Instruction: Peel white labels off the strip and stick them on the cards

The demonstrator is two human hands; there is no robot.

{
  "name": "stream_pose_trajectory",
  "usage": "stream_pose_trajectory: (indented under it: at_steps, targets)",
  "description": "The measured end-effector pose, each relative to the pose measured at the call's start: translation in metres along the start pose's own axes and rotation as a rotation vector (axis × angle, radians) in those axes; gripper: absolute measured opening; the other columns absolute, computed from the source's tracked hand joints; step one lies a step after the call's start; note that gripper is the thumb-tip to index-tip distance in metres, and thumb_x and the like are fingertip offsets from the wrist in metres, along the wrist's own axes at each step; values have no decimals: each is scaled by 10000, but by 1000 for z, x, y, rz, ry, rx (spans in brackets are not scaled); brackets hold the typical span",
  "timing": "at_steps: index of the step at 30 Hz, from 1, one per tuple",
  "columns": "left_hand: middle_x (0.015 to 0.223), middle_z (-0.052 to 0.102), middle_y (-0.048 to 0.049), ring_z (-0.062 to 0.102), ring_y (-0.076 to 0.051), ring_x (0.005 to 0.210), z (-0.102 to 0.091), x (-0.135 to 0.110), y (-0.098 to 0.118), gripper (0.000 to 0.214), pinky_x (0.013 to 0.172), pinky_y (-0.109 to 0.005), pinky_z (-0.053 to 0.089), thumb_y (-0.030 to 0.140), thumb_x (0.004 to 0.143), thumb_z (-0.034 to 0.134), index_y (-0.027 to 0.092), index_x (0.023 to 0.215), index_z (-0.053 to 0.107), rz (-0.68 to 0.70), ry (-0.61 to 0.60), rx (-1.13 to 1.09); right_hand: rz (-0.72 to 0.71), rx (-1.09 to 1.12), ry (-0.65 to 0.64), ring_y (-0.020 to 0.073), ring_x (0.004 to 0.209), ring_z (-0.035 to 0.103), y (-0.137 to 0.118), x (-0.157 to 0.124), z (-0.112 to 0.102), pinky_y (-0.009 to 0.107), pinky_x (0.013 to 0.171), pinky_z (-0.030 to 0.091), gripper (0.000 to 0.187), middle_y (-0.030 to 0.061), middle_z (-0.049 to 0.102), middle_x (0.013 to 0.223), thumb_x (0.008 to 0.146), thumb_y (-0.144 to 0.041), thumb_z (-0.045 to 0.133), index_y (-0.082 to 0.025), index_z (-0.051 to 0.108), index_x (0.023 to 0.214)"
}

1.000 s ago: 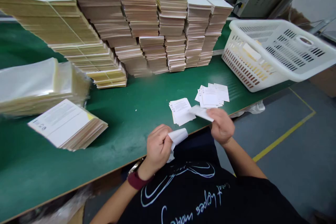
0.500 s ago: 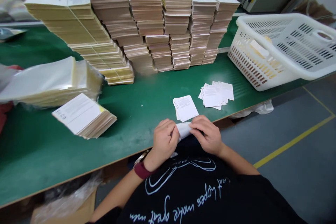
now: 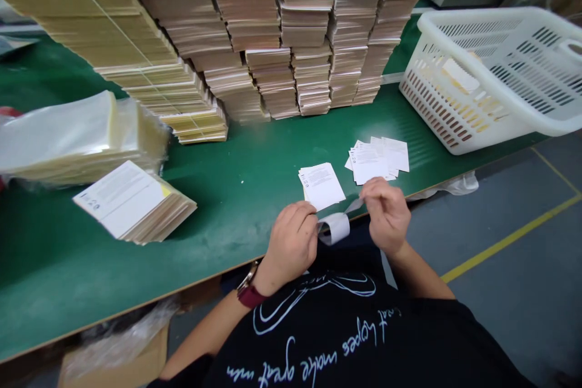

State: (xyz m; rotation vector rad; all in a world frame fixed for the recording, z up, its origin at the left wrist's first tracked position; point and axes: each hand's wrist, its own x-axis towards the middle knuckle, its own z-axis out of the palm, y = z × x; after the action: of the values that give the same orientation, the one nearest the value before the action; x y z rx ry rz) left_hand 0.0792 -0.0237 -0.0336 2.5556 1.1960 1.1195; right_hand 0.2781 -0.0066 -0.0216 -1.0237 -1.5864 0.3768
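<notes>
My left hand [image 3: 291, 244] and my right hand [image 3: 386, 216] hold a curled white paper strip [image 3: 334, 227] between them, just past the edge of the green table. The left hand's fingers close over one end, and the right thumb and fingers pinch the narrow far end. A small pile of printed white sheets [image 3: 322, 185] lies just beyond my hands. A looser fan of white sheets [image 3: 375, 160] sits to its right, nearer my right hand.
Tall stacks of tan-edged paper packets [image 3: 250, 18] stand along the back of the green table [image 3: 218, 224]. Plastic-wrapped sleeves [image 3: 77, 139] and a packet pile [image 3: 134, 200] lie left. A white perforated basket [image 3: 482, 79] stands right. A cardboard box [image 3: 113, 354] sits below the table edge.
My hands have moved apart from their close grip, the right one rising to the right. The white paper now stretches between them as a curled strip. The view has shifted slightly.
</notes>
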Motion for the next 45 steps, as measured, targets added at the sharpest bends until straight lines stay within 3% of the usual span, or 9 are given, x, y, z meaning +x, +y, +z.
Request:
stream_pose_trajectory:
  at_steps: [4,8,14,20,26,31,34,39,45]
  targets:
    - [1063,657,-151,602,-270,1067,0,0,2,145,922,-434,543,27,805,492,117,879,579,30,-60,55,189,-167,-162,172,773,575,6,23,9,341,752,436,78,10,630,803,908,-206,539,-225,611,886]
    - [1036,667,-158,626,-271,1035,1,2,2,143,923,-437,552,30,806,480,97,875,585,29,-95,96,234,-297,-370,173,748,571,12,30,26,350,779,392,70,-1,641,750,886,-199,565,-209,631,863]
    - [1076,663,-174,624,-275,1046,2,1,1,143,924,-435,544,46,817,485,87,900,593,26,-107,93,270,-325,-477,167,755,576,18,31,32,331,778,367,70,-2,663,774,892,-201,569,-205,637,875]
    - [1206,637,-193,612,-288,1034,3,2,-1,128,879,-445,541,57,822,479,109,867,587,20,-173,108,136,-510,-495,197,770,588,21,28,38,337,734,352,99,32,672,774,896,-201,544,-185,641,888]
    - [1143,655,-188,605,-296,1044,2,3,0,119,889,-449,540,48,801,486,112,847,575,23,-148,84,41,-795,-344,198,622,544,27,26,36,343,642,349,422,39,637,651,934,-304,516,-142,501,1323]
    - [1011,666,-149,601,-253,977,-4,-4,-3,129,855,-422,538,47,804,487,126,875,559,-33,-18,-110,-296,-644,-481,324,1132,573,15,4,14,491,892,408,364,165,664,1196,932,-338,516,-141,560,1236]
    - [964,662,-120,603,-219,927,-6,-6,-5,131,825,-395,530,67,832,476,137,910,554,-80,44,-225,-428,-555,-539,331,1272,510,18,-19,3,575,1021,359,368,148,645,1270,923,-347,529,-140,563,1225]
    - [828,633,-48,607,-166,822,-8,-4,-6,138,728,-318,498,96,883,431,167,882,550,-176,138,-355,-508,-424,-284,218,976,649,37,-50,1,487,908,510,258,60,723,1005,859,-199,617,-249,635,1112]
    - [732,593,-30,562,-140,685,-8,-4,-6,238,621,-284,436,172,945,378,178,760,528,-292,122,-358,-346,-239,-259,200,820,648,29,-33,-3,459,802,551,348,45,690,837,850,-96,543,-265,654,1133]
